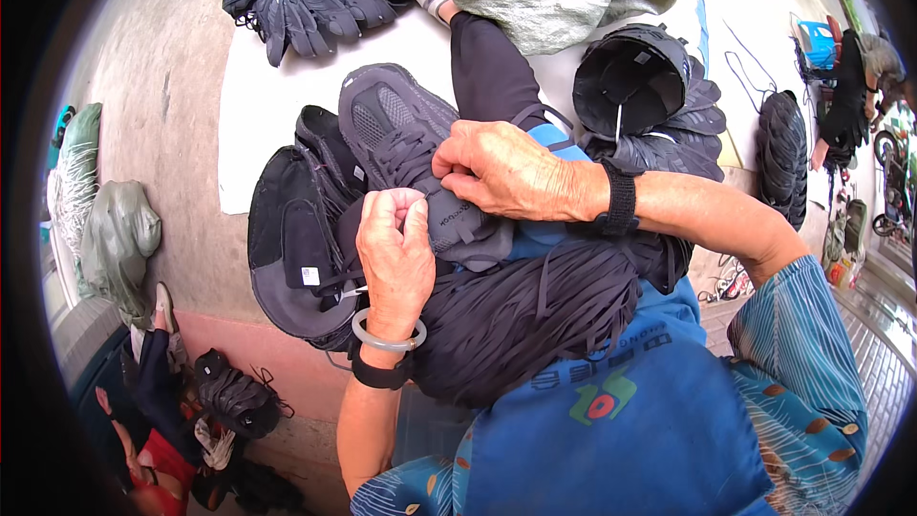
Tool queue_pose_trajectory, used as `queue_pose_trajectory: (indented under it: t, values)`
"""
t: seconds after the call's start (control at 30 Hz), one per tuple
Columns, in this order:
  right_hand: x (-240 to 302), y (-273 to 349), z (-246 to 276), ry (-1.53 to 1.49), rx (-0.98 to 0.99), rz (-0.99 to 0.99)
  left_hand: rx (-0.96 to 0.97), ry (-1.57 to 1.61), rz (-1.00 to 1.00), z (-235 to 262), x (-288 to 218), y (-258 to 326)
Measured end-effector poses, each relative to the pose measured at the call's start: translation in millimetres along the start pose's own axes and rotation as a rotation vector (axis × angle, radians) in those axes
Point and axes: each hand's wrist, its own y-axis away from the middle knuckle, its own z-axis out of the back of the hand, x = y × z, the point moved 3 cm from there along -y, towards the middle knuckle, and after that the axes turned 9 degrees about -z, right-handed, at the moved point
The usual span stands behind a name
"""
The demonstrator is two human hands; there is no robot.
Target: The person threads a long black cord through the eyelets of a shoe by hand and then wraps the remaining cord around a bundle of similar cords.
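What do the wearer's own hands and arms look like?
The left hand, ungloved, has a pale bangle and a black band at the wrist. The right hand, also ungloved, has a black textured strap. The short blue sleeves carry fine pale lines and brown-orange leaf shapes.

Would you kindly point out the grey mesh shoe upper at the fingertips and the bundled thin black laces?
Grey mesh shoe upper [406, 155]: head view, its laced middle.
Bundled thin black laces [530, 315]: head view, middle of the bundle.

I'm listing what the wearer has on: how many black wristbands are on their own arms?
2. One wristband is at the wrist of the right hand; the second wristband is at that of the left hand, beside a pale bangle. Sleeves could hide more.
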Motion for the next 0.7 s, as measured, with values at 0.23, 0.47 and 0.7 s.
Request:
queue_pose_trajectory:
  t: [0.23,0.47,0.7]
  values:
    - [1.2,-3.6,5.1,0.015,-0.025,0.022,0.018,-0.353,-0.357,9.4,-21.7,-9.8]
    - [-0.5,-1.5,1.9,0.001,-0.027,-0.001,0.169,-0.534,-0.395,12.9,-37.2,-18.7]
    - [-0.3,-0.7,1.7,-0.019,-0.003,0.006,0.173,-0.052,-0.059,13.5,-17.2,-16.8]
